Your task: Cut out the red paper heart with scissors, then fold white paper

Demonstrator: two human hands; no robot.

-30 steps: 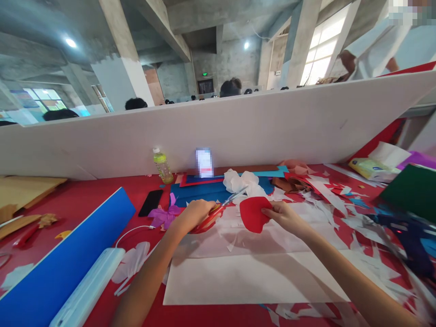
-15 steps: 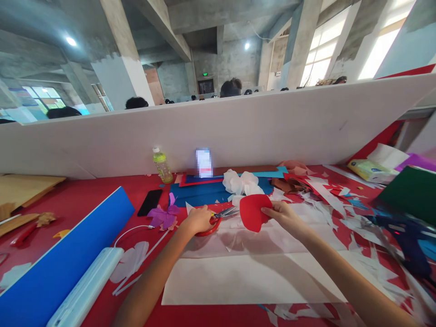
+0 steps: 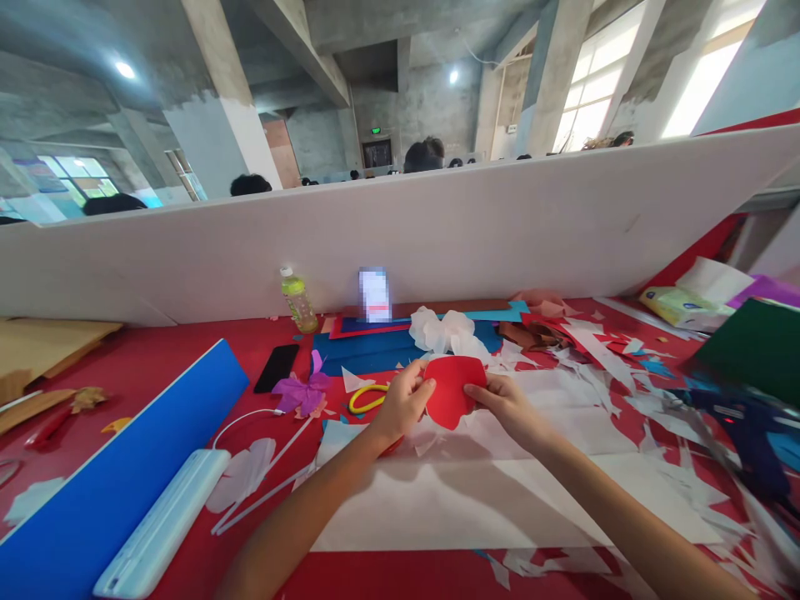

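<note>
Between my two hands is a piece of red paper [image 3: 455,388] with rounded, petal-like edges, raised above the white sheet [image 3: 500,508]. My left hand [image 3: 403,407] pinches its left edge between thumb and fingers. On the opposite edge, my right hand [image 3: 509,408] grips it the same way. Scissors [image 3: 367,400] lie just left of my left hand; a yellow-lined handle loop shows, and the rest is mostly covered by that hand. White crinkled paper petals [image 3: 442,332] sit behind the red piece.
A purple paper flower [image 3: 305,390], a black phone [image 3: 276,368] and a bottle [image 3: 298,302] are at the left. A blue board [image 3: 137,467] leans beside a white power bank [image 3: 163,521]. Paper scraps [image 3: 672,425] and a glue gun [image 3: 737,433] lie right. A white partition [image 3: 400,242] stands behind.
My left hand has let go of the scissors, which now lie on the table, and has taken the red paper's left edge. The red paper has shifted slightly left.
</note>
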